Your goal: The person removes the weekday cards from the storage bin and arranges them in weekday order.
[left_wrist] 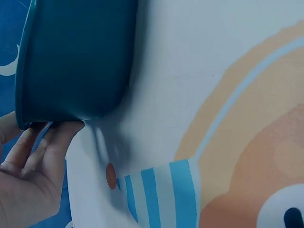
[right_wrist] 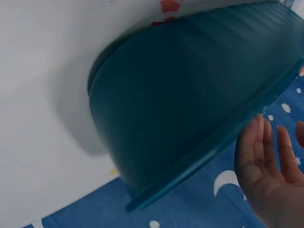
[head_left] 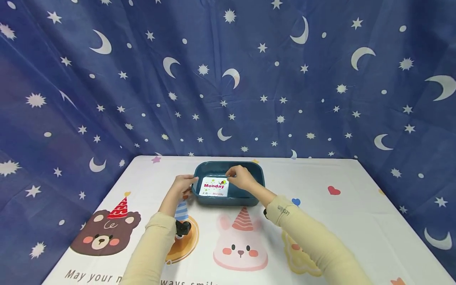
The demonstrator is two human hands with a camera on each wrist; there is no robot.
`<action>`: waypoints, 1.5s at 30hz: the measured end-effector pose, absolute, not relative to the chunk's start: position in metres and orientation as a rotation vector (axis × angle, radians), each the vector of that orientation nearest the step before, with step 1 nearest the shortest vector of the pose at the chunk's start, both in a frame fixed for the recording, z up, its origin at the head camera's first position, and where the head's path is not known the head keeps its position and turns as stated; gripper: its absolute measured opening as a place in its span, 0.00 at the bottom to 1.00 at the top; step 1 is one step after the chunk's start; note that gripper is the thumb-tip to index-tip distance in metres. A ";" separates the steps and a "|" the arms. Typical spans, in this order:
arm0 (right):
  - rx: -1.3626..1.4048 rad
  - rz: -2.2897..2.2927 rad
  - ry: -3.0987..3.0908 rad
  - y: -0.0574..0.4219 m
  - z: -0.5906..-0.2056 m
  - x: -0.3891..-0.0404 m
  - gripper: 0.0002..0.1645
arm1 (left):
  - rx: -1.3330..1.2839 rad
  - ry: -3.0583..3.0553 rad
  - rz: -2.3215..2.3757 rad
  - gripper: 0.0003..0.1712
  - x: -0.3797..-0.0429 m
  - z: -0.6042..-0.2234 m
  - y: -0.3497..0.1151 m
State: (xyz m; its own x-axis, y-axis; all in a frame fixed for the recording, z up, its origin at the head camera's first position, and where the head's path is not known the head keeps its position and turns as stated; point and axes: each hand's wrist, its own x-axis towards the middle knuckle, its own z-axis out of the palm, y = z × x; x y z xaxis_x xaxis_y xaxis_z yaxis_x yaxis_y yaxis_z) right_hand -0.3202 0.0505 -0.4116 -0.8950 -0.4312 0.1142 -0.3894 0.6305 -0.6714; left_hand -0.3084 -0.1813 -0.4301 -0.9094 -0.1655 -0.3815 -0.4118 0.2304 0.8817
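A dark teal plastic basin (head_left: 254, 194) stands on the table. Inside its left half is a white card (head_left: 217, 192) printed "Monday", with a small coloured picture at its upper right. My left hand (head_left: 181, 184) grips the basin's left end, with fingers (left_wrist: 59, 137) under the rim in the left wrist view. Over the middle of the basin is my right hand (head_left: 242, 178), its fingertips right at the card's upper right corner. From the right wrist, the fingers (right_wrist: 260, 147) look fairly straight, with a gap beside the thumb; the basin wall hides the card there.
A white tablecloth (head_left: 303, 178) with printed animals, hearts and lettering covers the table. Behind it hangs a blue curtain (head_left: 249, 118) patterned with moons and stars. Both forearms wear cream sleeves (head_left: 153, 245).
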 end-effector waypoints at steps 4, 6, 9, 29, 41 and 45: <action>-0.535 -1.089 2.745 0.042 -0.403 -0.320 0.10 | -0.559 2.276 1.747 0.26 -0.309 -0.430 -0.180; -0.484 -1.063 2.746 0.039 -0.403 -0.320 0.12 | -0.571 2.269 1.749 0.26 -0.310 -0.430 -0.180; -0.384 -1.079 2.697 0.036 -0.405 -0.321 0.15 | -0.596 2.262 1.760 0.25 -0.310 -0.429 -0.178; 0.356 -1.644 2.091 0.021 -0.423 -0.334 0.25 | -0.609 2.263 1.765 0.25 -0.313 -0.430 -0.179; 0.571 -2.045 1.673 0.026 -0.541 -0.427 0.26 | -0.614 2.252 1.776 0.25 -0.309 -0.430 -0.180; 0.577 -2.077 1.552 0.029 -0.641 -0.506 0.25 | -0.627 2.248 1.777 0.25 -0.309 -0.431 -0.181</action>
